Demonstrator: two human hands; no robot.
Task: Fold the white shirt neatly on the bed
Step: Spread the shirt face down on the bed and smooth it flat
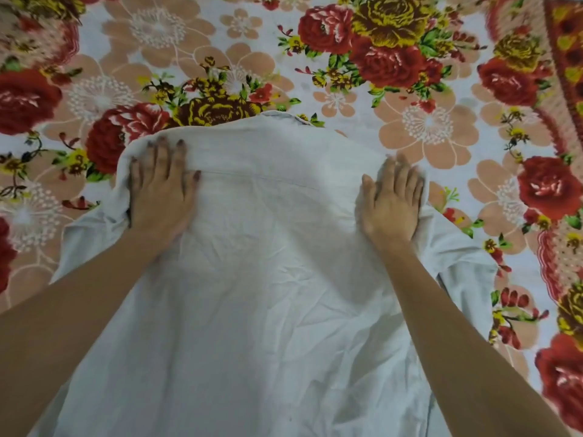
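The white shirt lies back-side up on the bed, its collar end pointing away from me and its creased body running down to the bottom of the view. My left hand rests flat on the left shoulder, fingers spread, holding nothing. My right hand presses flat on the right shoulder, fingers together along the fabric edge. Both sleeves are tucked in at the sides: one bunches by my left wrist, the other lies beside my right forearm.
The bed is covered by a floral sheet with red roses, yellow flowers and peach blossoms on white. A patterned red border runs down the far right edge. The sheet spreads on all sides of the shirt.
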